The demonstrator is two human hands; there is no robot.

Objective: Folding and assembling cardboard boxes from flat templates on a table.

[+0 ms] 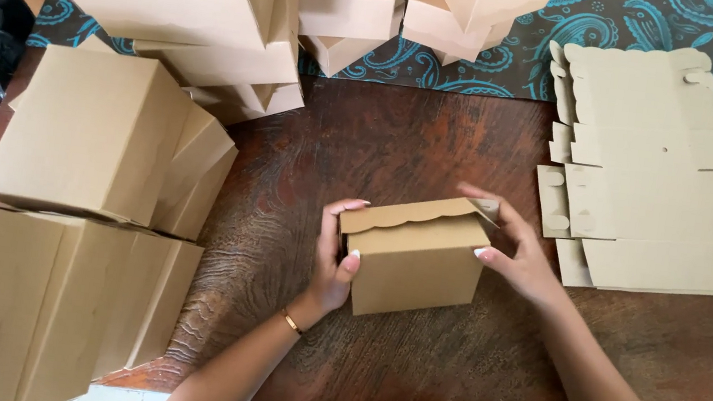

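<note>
Left hand (333,261): wrist bent up, fingers curled round the left end of the small brown box (415,260), thumb on its front face; grip closed on the box.
Right hand (520,252): palm against the box's right end, fingers on the scalloped lid (414,212); grip closed on the box.
Box position: mid-surface, on the dark wood surface (437,138).
Left of box: finished boxes (92,136) stacked, well apart.
Right of box: flat blanks (659,174), near.
Open room: bare wood behind and before the box.

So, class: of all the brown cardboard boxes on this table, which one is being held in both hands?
The small box at the table's centre, scalloped lid on top, left hand and right hand gripping its ends. The finished boxes stacked left sit untouched.
</note>
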